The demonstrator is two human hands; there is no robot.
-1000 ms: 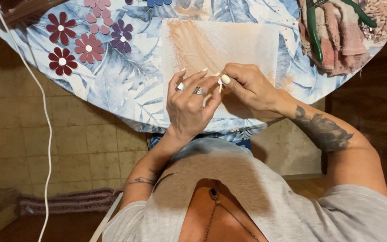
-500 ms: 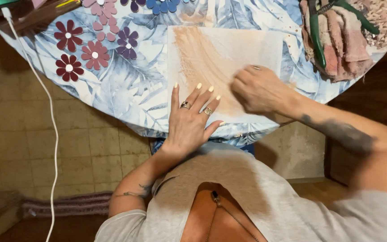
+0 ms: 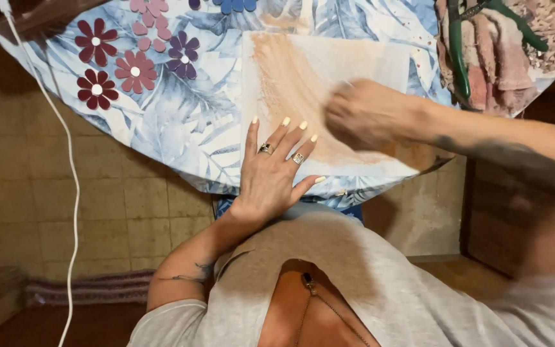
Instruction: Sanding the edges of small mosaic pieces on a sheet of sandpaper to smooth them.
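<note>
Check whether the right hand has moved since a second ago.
Yes. The right hand left the left hand and slid up and right across the sheet, toward the pliers.

1. Sheet (image 3: pixel 303 71): pale, roughly rectangular, paper- or fabric-like; material can't be told. Lies flat on the near part of the leaf-print tablecloth (image 3: pixel 181 122), its near edge close to the table's rim.
2. Sheet surface: streaked with orange-tan smears. One band runs diagonally from the upper left corner toward the lower right; a denser patch sits at the lower right corner. The upper right area is mostly clean white.
3. Left hand (image 3: pixel 271 173): palm down, fingers spread, flat on the sheet's lower left part, pinning it.
4. Right hand (image 3: pixel 367 115): motion-blurred, on the sheet's right half; whether it holds anything can't be told.
</note>
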